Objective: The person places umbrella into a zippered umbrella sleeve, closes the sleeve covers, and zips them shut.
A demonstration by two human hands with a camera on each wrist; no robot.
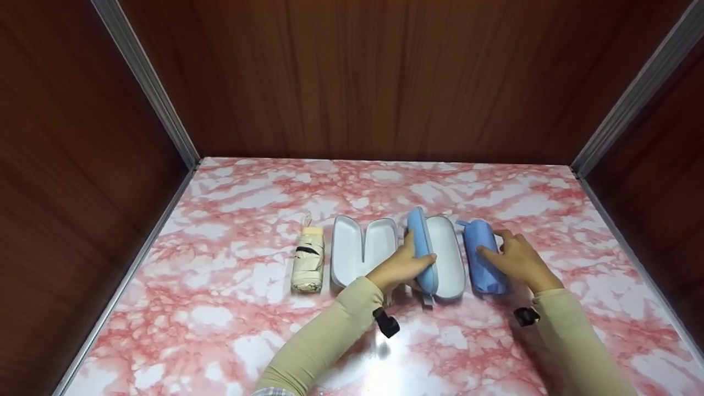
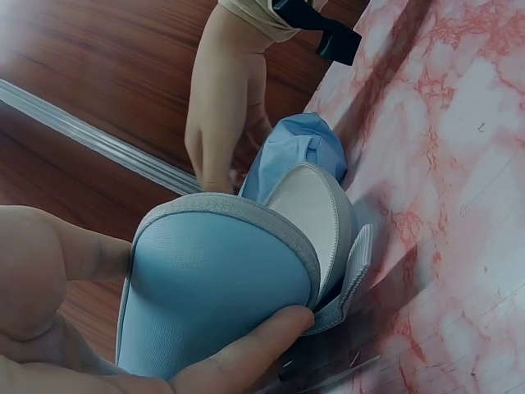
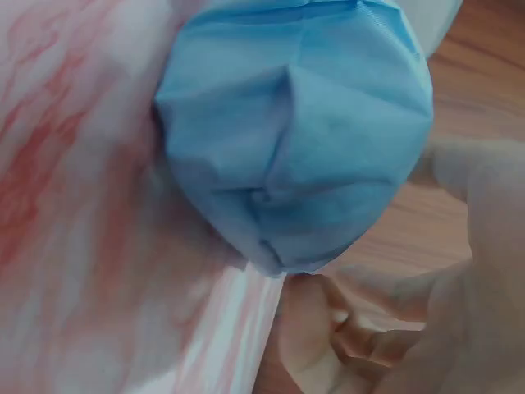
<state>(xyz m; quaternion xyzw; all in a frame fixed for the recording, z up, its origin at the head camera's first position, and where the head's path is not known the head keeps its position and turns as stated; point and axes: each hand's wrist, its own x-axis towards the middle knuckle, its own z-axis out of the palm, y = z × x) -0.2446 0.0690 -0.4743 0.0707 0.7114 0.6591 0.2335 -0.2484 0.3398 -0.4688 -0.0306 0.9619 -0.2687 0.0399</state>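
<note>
My left hand [image 1: 401,267] grips the raised lid of a light blue zip case [image 1: 419,242], thumb and fingers along its edges. The case's pale grey inner half [image 1: 448,258] lies open to the right, and its pull tab shows at the front end in the left wrist view. Right of the case lies a blue cloth-wrapped roll [image 1: 481,258], like a folded umbrella, with a small loop at its far end. My right hand [image 1: 520,261] holds this roll, thumb on top and fingers at its right side. In the right wrist view its gathered fabric end [image 3: 287,148] faces the camera.
Left of my left hand, another pale-lined case [image 1: 346,253] lies spread open. Farther left is a beige folded umbrella [image 1: 308,264] with a yellow handle. The marbled red and white table [image 1: 236,330] is bounded by dark wood panels [image 1: 352,82] at the back and sides.
</note>
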